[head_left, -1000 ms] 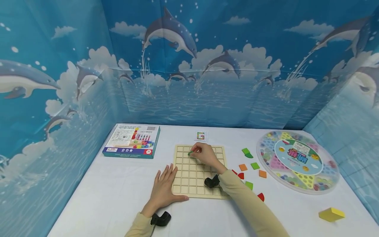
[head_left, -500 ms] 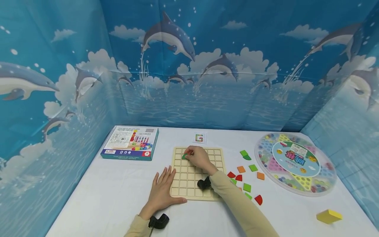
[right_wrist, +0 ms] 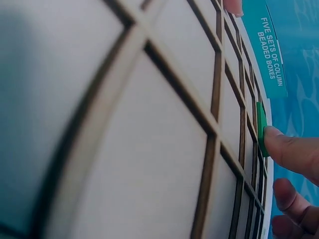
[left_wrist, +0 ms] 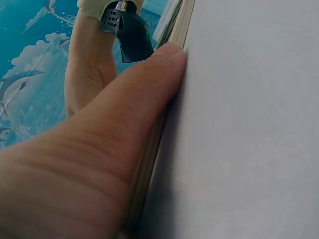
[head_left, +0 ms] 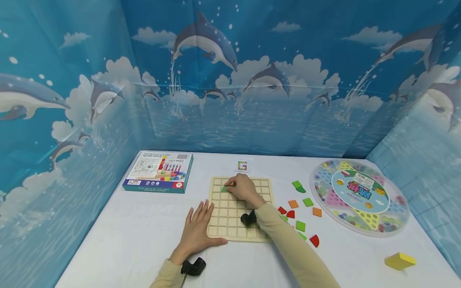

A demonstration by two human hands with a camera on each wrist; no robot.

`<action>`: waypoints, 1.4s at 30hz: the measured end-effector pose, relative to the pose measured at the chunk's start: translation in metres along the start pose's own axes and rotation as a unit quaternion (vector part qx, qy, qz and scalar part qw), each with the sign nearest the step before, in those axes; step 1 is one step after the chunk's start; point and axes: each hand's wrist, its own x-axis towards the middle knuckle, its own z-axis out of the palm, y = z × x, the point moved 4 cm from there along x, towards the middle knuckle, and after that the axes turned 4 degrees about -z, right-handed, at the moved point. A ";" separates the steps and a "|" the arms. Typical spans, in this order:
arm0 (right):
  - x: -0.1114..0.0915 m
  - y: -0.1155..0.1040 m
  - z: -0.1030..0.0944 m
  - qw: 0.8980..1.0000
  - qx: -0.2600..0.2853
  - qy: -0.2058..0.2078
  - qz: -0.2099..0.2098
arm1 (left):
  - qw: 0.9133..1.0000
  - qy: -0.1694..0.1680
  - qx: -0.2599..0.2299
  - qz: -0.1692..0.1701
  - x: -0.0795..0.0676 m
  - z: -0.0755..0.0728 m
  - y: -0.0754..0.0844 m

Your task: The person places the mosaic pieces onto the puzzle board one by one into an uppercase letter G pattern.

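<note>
A pale wooden grid board (head_left: 227, 222) lies on the white table. My right hand (head_left: 243, 188) is over its upper part, fingertips on a green tile (head_left: 224, 189) near the upper left cells. In the right wrist view the green tile (right_wrist: 261, 129) stands slightly proud of the grid, a fingertip against it; the rest of the grip is partly hidden. With fingers spread straight, my left hand (head_left: 197, 230) rests at the board's lower left corner. Its thumb (left_wrist: 144, 79) lies along the board's side in the left wrist view.
Right of the board lie loose green, orange (head_left: 317, 212) and red (head_left: 314, 241) tiles. Beyond them is a round marble game board (head_left: 360, 228). A yellow block (head_left: 399, 261) sits at front right, a box (head_left: 155, 186) at back left, and a patterned card (head_left: 248, 161) behind the board.
My right hand has shifted a little left with the green tile, now down at the upper left cells. The left hand has stayed in place at the board's corner.
</note>
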 end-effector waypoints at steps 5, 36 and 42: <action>0.001 0.001 0.000 1.000 -0.016 -0.003 0.011 | 1.000 -0.001 0.000 0.000 0.000 -0.003 0.001; -0.045 0.084 -0.094 0.997 0.041 0.046 0.042 | 1.000 0.006 -0.008 0.002 0.000 -0.001 0.001; -0.064 0.112 -0.124 0.994 -0.004 0.055 0.095 | 1.000 0.000 0.001 -0.001 0.001 0.002 -0.001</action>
